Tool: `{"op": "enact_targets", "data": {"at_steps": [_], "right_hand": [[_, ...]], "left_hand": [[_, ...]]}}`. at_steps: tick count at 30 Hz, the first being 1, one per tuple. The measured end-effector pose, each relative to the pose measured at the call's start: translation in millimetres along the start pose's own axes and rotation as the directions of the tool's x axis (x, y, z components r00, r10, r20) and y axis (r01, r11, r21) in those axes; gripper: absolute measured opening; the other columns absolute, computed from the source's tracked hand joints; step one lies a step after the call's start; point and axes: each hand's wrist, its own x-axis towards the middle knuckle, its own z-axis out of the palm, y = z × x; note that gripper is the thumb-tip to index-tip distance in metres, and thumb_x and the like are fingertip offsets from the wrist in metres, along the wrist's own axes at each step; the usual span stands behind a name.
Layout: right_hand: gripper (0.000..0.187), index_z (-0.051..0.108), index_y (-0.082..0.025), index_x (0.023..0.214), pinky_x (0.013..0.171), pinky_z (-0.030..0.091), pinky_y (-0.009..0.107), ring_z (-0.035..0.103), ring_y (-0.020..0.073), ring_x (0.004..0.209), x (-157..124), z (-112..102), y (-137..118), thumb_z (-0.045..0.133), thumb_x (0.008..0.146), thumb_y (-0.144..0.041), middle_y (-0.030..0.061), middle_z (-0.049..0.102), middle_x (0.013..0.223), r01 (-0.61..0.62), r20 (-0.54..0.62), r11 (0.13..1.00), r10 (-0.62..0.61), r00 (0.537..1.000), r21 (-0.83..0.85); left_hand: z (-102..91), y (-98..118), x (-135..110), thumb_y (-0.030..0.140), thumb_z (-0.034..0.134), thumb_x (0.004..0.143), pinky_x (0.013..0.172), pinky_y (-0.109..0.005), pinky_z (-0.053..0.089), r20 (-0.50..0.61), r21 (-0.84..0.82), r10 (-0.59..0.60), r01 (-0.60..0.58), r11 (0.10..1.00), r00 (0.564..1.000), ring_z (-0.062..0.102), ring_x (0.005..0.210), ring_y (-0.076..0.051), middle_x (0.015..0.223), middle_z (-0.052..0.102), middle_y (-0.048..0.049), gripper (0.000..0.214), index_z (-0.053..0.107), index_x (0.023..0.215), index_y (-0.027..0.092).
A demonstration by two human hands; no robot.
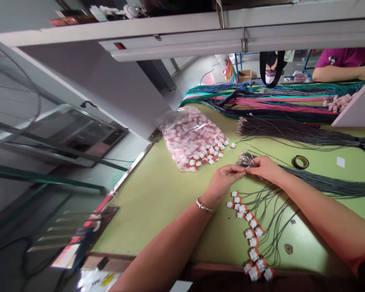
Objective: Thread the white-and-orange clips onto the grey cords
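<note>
My left hand (223, 180) is closed in a pinch on a small connector housing (245, 172), of which only a bit of orange shows between the fingers. Close against it, my right hand (265, 167) pinches a thin grey wire; its end is hidden by the fingertips. Just behind both hands lies a bundle of grey wires (319, 183) with metal terminals (245, 157) at its left end. Nearer my body, a staggered row of white-and-orange connectors (248, 217) rests on the table, with grey wires running from them to the right.
A clear plastic bag (190, 136) spills several connectors left of the hands. A roll of black tape (300, 162) lies at right, with a dark wire bundle (292, 132) behind it. Coloured wires (261, 99) stretch across the back. Another person's arm (337, 74) shows at far right.
</note>
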Motion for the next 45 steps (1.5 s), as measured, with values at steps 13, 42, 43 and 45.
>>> {"op": "enact_targets", "data": {"at_steps": [13, 42, 43, 45], "right_hand": [[0.019, 0.052, -0.018, 0.056, 0.048, 0.025, 0.023, 0.035, 0.0087, 0.050, 0.8, 9.2, 8.0, 0.058, 0.061, -0.035, -0.0044, 0.044, 0.049, 0.121, -0.140, 0.966, -0.155, 0.978, -0.229], [0.009, 0.053, -0.017, 0.058, 0.044, 0.020, 0.022, 0.031, 0.0061, 0.043, -1.9, 1.1, 0.8, 0.057, 0.059, -0.025, -0.0066, 0.045, 0.046, 0.098, -0.098, 0.976, -0.080, 0.992, 0.194], [0.010, 0.053, -0.017, 0.058, 0.044, 0.021, 0.022, 0.032, 0.0064, 0.043, -1.9, 1.3, 0.4, 0.057, 0.059, -0.026, -0.0060, 0.046, 0.047, 0.096, -0.111, 0.976, -0.075, 0.991, 0.195], [0.012, 0.053, -0.017, 0.058, 0.045, 0.022, 0.023, 0.032, 0.0068, 0.044, -1.2, 2.0, 0.3, 0.057, 0.061, -0.029, -0.0055, 0.047, 0.047, 0.083, -0.118, 0.976, -0.060, 0.991, 0.200]], "left_hand": [[3.9, 1.8, -1.9, 0.021, 0.079, 0.058, 0.083, -0.030, 0.048, -0.017, 0.109, 0.000, 0.002, 0.994, 1.000, 0.062, 0.079, -0.015, 0.081, 0.070, -0.0046, 0.012, 0.070, 0.064, 0.015], [-0.4, 35.3, 100.2, 0.019, 0.061, 0.075, 0.078, -0.034, 0.042, 0.025, 0.974, 0.233, -0.076, 0.212, 0.972, 0.059, 0.084, -0.026, 0.085, 0.067, -0.0141, 0.015, 0.070, 0.085, 0.015], [-0.6, 33.8, 101.6, 0.017, 0.060, 0.075, 0.078, -0.034, 0.042, 0.021, 0.975, 0.216, -0.068, 0.213, 0.976, 0.059, 0.083, -0.026, 0.085, 0.067, -0.0143, 0.013, 0.070, 0.082, 0.015], [-5.5, 35.7, 97.7, 0.016, 0.058, 0.076, 0.078, -0.034, 0.042, 0.028, 0.966, 0.231, -0.086, 0.245, 0.972, 0.059, 0.082, -0.025, 0.085, 0.067, -0.0138, 0.014, 0.070, 0.081, 0.015]]}}
